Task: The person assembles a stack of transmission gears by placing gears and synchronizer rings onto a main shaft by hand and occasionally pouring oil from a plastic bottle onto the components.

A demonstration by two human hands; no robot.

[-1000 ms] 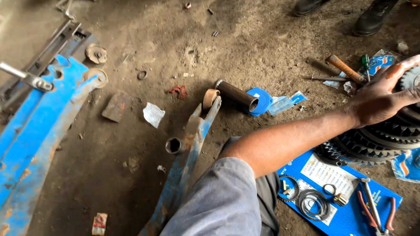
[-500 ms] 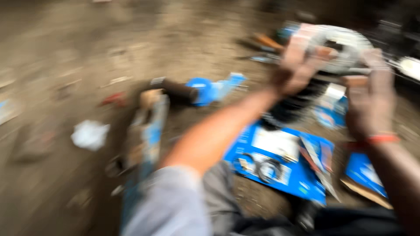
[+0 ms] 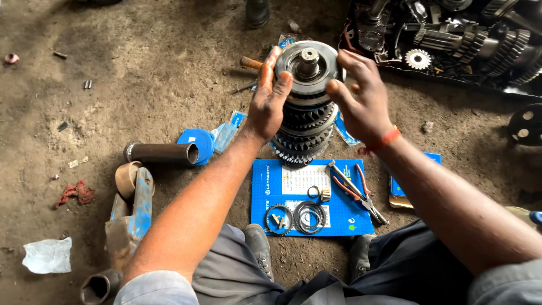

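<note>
A person seated on a dirt workshop floor grips the top of a tall gear stack (image 3: pixel 305 121) with both hands. The left hand (image 3: pixel 270 101) curls around the left edge of the round top disc (image 3: pixel 309 65), thumb and fingers spread and pressed to its rim. The right hand (image 3: pixel 361 96), an orange band (image 3: pixel 379 141) at its wrist, clasps the disc's right edge in the same half-open hold. A short shaft end stands up at the disc's centre.

The stack stands upright just beyond a blue flat box (image 3: pixel 310 197) lying between the person's knees. On that box rest a small toothed ring (image 3: pixel 279 219), several thin rings (image 3: pixel 309 216) and, at its right edge, red-handled pliers (image 3: pixel 357 189).

To the left, a dark steel tube (image 3: pixel 161 152) lies on its side, touching a blue round cap (image 3: pixel 199 142). Nearer, a blue painted bracket (image 3: pixel 131 212) lies on the ground, with a crumpled white scrap (image 3: pixel 48 255) well off to its left and a red rag (image 3: pixel 74 193) beyond that.

At far right, an oily gear assembly (image 3: pixel 451 36) lies opened up.
</note>
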